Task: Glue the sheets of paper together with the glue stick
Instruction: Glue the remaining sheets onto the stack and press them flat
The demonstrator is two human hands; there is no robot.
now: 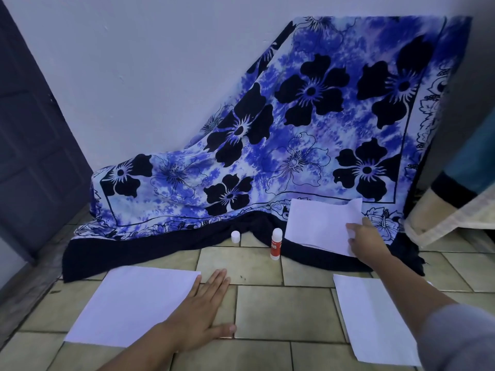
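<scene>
A white sheet (128,303) lies on the tiled floor at the left, and my left hand (203,311) rests flat on its right edge with fingers spread. A second sheet (375,317) lies on the floor at the right, partly under my right forearm. Farther back, my right hand (367,242) pinches the right edge of a small stack of paper (318,223) lying on the cloth, lifting its top sheet's corner. The glue stick (276,243), red with a white top, stands upright without its cap just left of that stack. Its white cap (235,236) stands farther left.
A blue flowered cloth (294,129) drapes from the white wall down over the floor behind the paper. A dark door (32,143) stands at the left. A bed or mattress corner with a pale cover (450,218) sits at the right.
</scene>
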